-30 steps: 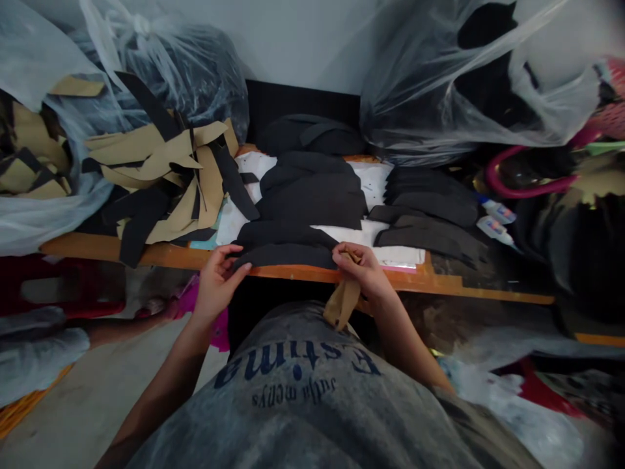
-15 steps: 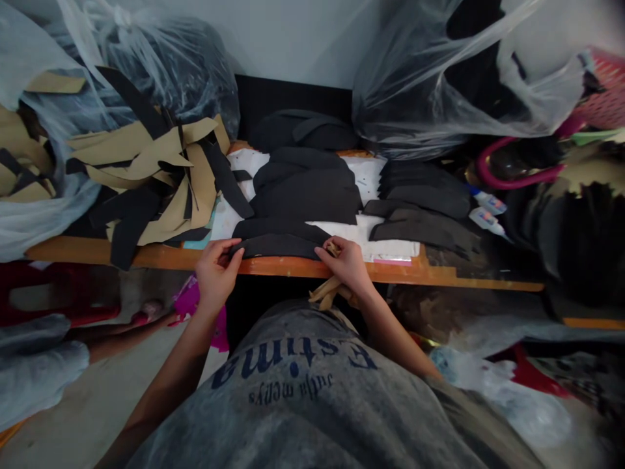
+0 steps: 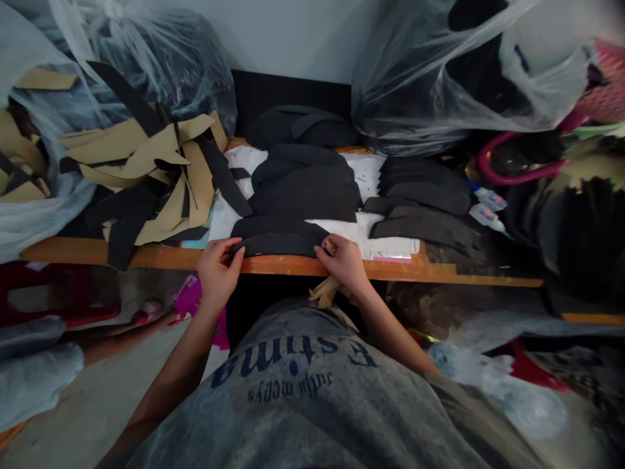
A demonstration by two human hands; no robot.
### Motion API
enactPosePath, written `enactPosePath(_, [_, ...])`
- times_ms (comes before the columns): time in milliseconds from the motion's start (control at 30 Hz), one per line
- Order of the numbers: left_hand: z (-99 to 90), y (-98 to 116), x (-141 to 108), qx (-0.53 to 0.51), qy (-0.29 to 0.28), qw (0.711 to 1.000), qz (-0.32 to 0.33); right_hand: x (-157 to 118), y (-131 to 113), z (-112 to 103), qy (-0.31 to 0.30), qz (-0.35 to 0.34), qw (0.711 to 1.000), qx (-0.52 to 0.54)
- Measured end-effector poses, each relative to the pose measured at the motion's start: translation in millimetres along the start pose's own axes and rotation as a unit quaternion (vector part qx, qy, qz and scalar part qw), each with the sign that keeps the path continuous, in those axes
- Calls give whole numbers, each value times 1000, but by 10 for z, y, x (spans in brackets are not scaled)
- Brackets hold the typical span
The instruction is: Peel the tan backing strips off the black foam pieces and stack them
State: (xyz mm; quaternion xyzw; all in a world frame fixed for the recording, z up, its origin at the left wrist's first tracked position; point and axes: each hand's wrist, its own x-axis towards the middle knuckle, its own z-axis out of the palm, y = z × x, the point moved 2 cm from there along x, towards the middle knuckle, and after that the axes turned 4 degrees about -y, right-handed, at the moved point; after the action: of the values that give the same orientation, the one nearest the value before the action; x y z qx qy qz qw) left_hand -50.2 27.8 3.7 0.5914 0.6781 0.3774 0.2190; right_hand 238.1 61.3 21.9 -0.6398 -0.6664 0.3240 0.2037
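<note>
Along the table's front edge lies a curved black strip (image 3: 279, 245), flat and sheet-like. My left hand (image 3: 219, 268) pinches its left end between thumb and fingers. At the strip's other end my right hand (image 3: 342, 260) grips with thumb and forefinger, and a crumpled tan scrap (image 3: 330, 246) is tucked in its curled fingers. Just behind, partly overlapped, is another black strip (image 3: 273, 227). Beyond that a stack of wider curved black pieces (image 3: 307, 192) rests on white paper (image 3: 336, 229). Longer tan strips (image 3: 326, 290) hang below my right wrist.
A heap of tan and black strips (image 3: 146, 156) lies at left. More black pieces (image 3: 424, 221) and small white bottles (image 3: 488, 218) are on the right. Clear plastic bags (image 3: 400, 98) stand behind. A person's leg (image 3: 117, 345) shows at lower left, near a red stool (image 3: 92, 316).
The view has shifted very slightly. Both hands keep hold of the strip's ends in almost the same place.
</note>
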Motion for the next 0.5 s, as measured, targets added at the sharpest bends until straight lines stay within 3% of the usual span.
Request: enactPosePath(500, [12, 58, -17, 80, 27, 996, 28, 8, -12, 17, -9, 2, 999, -51])
